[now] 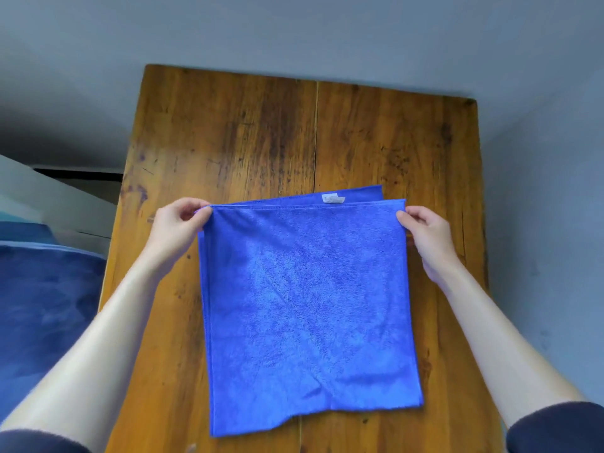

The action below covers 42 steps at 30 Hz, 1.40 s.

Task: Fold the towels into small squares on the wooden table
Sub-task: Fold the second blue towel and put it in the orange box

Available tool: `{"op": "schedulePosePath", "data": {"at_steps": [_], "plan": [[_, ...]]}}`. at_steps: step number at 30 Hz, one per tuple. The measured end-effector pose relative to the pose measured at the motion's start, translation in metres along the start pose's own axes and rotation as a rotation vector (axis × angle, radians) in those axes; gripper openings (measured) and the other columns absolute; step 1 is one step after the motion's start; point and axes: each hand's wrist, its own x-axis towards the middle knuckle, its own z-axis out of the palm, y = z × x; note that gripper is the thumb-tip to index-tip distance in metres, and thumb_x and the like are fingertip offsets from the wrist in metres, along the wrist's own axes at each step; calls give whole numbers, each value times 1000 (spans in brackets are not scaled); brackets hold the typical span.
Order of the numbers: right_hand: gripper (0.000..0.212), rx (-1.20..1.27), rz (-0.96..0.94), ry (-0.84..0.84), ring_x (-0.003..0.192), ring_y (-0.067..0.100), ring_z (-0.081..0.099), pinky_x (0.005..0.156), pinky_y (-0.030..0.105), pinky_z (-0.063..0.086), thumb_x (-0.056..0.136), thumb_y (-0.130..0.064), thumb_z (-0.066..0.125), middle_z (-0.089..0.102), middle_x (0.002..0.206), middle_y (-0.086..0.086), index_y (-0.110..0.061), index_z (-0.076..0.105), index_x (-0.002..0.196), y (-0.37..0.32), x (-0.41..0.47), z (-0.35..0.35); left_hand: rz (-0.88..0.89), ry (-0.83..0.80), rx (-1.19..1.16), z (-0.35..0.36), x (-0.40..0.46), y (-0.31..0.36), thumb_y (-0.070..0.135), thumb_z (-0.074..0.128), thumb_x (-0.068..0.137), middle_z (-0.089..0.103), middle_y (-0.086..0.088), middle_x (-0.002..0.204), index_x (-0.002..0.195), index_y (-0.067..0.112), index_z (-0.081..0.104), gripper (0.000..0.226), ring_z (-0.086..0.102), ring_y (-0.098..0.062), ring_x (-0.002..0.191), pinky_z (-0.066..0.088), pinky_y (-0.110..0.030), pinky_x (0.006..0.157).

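Observation:
A blue towel [307, 305] lies on the wooden table [248, 135], folded over so that its top layer covers a lower layer. The lower layer's far edge peeks out behind, with a small white label [332, 199] on it. My left hand [178, 223] pinches the top layer's far left corner. My right hand [425, 233] pinches the far right corner. Both corners are held just above the lower layer's far edge. The near edge of the towel lies flat, slightly uneven, close to the table's front.
The table's far half is bare wood with a seam down the middle. A blue cushioned seat [42, 308] stands left of the table. Grey floor surrounds the table on the far and right sides.

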Motion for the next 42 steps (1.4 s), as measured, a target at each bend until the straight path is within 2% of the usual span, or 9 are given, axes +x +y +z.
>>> {"op": "schedulePosePath", "data": {"at_steps": [4,11,17,20,24,31,36,40,42], "plan": [[12,41,-60,-1,78,5,59,71,17,46,90,-14,59,66,84,-3,-20,65,83,-16,7,2,-115,-59,-406,-18,-8,1,8,56,91,66,10,68,82,16,65,15,57,-4,65,48,-15,60],[6,-200,-47,69,85,17,57,77,33,47,87,-13,60,63,87,3,-12,64,92,-9,53,31,-171,103,195,-4,26,-23,23,63,85,66,-5,90,95,14,69,14,56,-19,83,44,-33,72],[13,-451,-146,107,95,16,53,86,24,40,87,-18,61,57,106,4,-12,66,98,-10,64,38,-11,120,389,3,33,-24,17,65,85,55,-7,93,91,9,67,10,52,-21,83,39,-29,82],[14,-506,-195,84,93,17,54,81,20,37,85,-14,64,58,105,6,-9,64,99,-13,66,41,54,91,397,3,34,-27,14,67,83,50,-4,92,93,11,65,10,51,-18,79,36,-24,79],[22,-538,-195,41,85,15,53,77,22,40,83,-11,66,57,94,3,-7,59,104,-15,66,45,76,24,407,2,37,-27,13,67,82,54,-6,86,99,13,63,19,51,-21,80,39,-30,76],[17,-625,-235,3,85,16,52,76,21,35,89,-13,59,59,86,2,-7,68,101,-20,61,37,27,28,342,-4,33,-25,18,67,84,58,-3,85,83,15,58,9,51,-19,79,38,-29,69],[9,-372,-123,-53,89,15,55,79,26,42,89,-9,58,62,92,3,-14,65,90,-32,43,18,-37,-54,121,-21,18,-9,14,65,85,63,-4,90,92,14,63,7,54,-16,82,41,-21,64],[10,-282,-127,-91,79,12,58,72,18,47,92,-8,54,63,92,7,-11,63,94,-56,7,-3,15,-154,137,-47,-7,18,12,58,91,66,-4,92,99,12,68,13,57,-14,86,41,-8,66],[9,-280,-145,-105,80,15,58,77,24,48,93,-9,53,64,92,8,-10,62,95,-73,-12,-12,48,-180,150,-63,-20,32,12,56,91,68,-6,88,92,12,69,12,59,-16,83,43,-11,67]]}}
